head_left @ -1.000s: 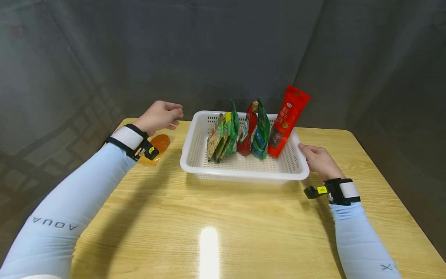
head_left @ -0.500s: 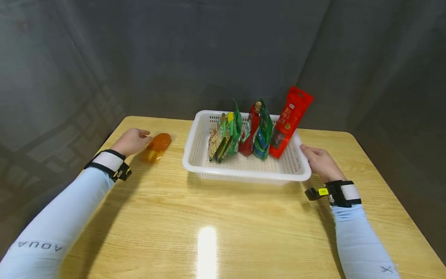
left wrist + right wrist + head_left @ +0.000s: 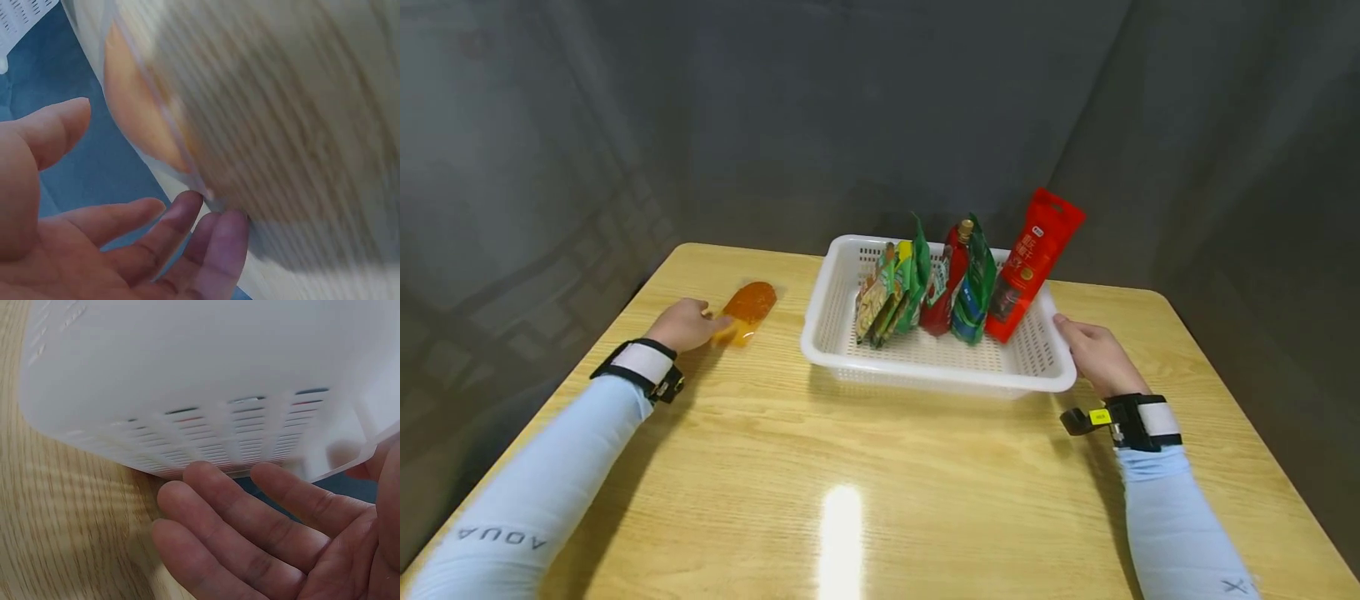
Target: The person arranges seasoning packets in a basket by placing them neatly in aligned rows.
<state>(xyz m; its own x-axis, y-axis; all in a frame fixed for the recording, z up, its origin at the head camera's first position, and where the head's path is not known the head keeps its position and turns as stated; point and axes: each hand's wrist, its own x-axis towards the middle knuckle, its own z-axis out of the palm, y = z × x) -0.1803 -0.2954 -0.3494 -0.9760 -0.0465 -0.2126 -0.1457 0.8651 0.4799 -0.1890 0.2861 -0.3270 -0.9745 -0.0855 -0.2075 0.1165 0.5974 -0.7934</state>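
A flat clear packet with orange contents [image 3: 751,304] lies at the table's back left. My left hand [image 3: 683,325] is at its near-left edge; in the left wrist view the fingertips [image 3: 187,203] meet the packet's edge, with the thumb held apart. A white perforated plastic basket [image 3: 925,373] stands in the middle. My right hand [image 3: 1101,358] holds its right rim, the thumb over the rim and the other fingers [image 3: 250,531] along the outer wall. In the basket stand green snack pouches [image 3: 913,283], a red spouted pouch [image 3: 946,292], a green-and-blue pouch [image 3: 973,300] and a leaning red packet [image 3: 1033,262].
The wooden table [image 3: 760,467] spreads around the basket, with a light reflection near its front. A dark grey curtain [image 3: 865,117] hangs behind the table's back edge.
My left hand has moved from above the table near the basket's left side, down and left to the orange packet. The right hand stays on the basket rim.
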